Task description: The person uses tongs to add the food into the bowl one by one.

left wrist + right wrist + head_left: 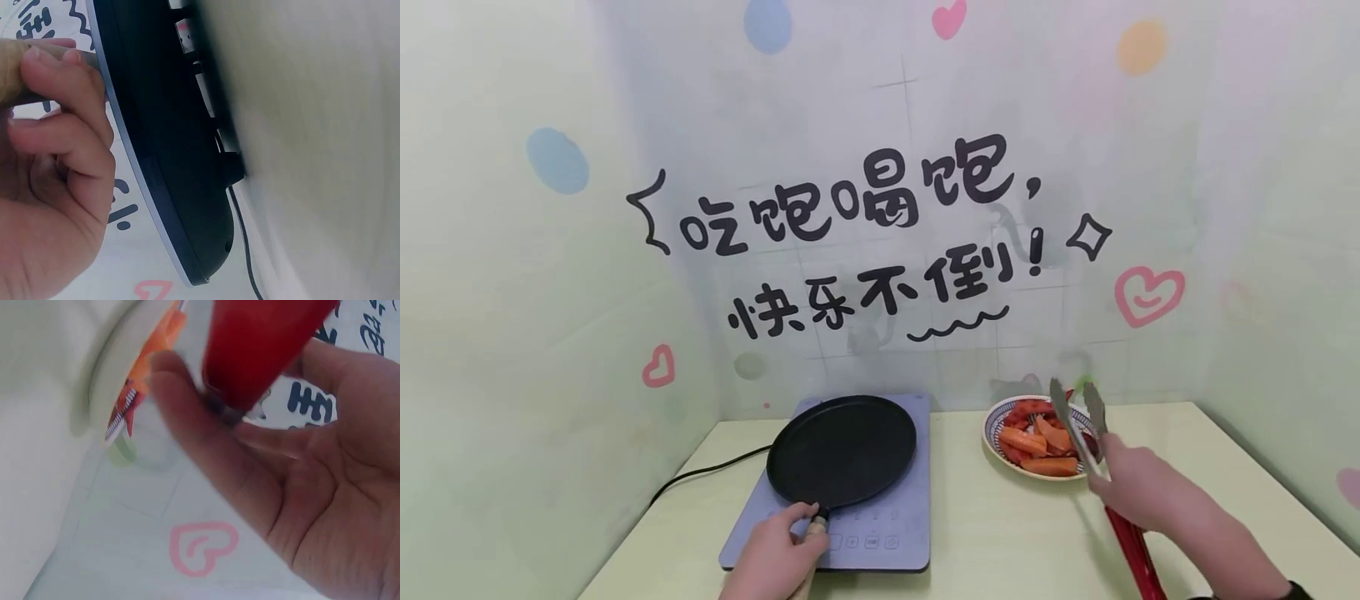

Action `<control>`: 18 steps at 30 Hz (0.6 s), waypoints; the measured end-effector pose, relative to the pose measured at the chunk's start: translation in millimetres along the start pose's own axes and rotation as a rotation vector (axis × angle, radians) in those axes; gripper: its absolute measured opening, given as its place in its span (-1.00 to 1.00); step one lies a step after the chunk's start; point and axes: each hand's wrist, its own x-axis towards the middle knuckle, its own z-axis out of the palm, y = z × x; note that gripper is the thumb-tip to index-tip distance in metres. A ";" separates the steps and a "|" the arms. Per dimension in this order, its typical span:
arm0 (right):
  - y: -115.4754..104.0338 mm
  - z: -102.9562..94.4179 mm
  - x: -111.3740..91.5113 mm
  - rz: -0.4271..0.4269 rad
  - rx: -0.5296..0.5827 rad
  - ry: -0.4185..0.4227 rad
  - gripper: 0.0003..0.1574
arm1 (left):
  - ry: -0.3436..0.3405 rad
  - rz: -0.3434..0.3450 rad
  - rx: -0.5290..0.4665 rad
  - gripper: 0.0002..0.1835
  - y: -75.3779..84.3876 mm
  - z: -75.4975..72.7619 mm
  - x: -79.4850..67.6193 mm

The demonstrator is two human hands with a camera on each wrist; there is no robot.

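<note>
A flat black frying pan (pixel 842 450) sits on the induction cooktop (pixel 913 500), its wooden handle (pixel 807 575) toward me. My left hand (pixel 775 552) grips that handle near the pan, with fingers curled round it in the left wrist view. In my right hand (pixel 1153 493) are metal tongs (pixel 1072 427) with red handles (pixel 1131 546). The tongs' tips stand apart and point away from me, overlapping the right side of a patterned plate (pixel 992 432). Orange carrot-like pieces (pixel 1024 442) and red pieces (pixel 1030 407) lie on that plate. Nothing is between the tips.
A black cord (pixel 715 470) runs from the cooktop to the left over the pale table (pixel 1000 533). Behind stands a wall (pixel 880 367) with black lettering and hearts, and side walls flank the table. Touch buttons (pixel 871 542) line the cooktop's front.
</note>
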 end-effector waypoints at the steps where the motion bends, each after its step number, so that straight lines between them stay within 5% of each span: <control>1: 1.0 -3.9 0.8 -0.036 0.006 0.048 -0.25 | 0.001 -0.003 0.004 -0.46 -0.2 0.4 -0.2; 5: 7.5 -16.3 3.4 -0.154 -0.033 0.214 -0.05 | -0.006 -0.001 0.011 -0.46 0.1 2.2 -0.6; 10: 17.3 -26.4 6.1 -0.199 -0.098 0.308 -0.38 | 0.004 0.012 0.023 -0.47 -0.3 3.6 -0.6; 18: 42.2 -37.1 2.2 -0.085 -0.238 0.190 -0.82 | 0.000 0.000 0.015 -0.47 -0.3 3.7 -1.7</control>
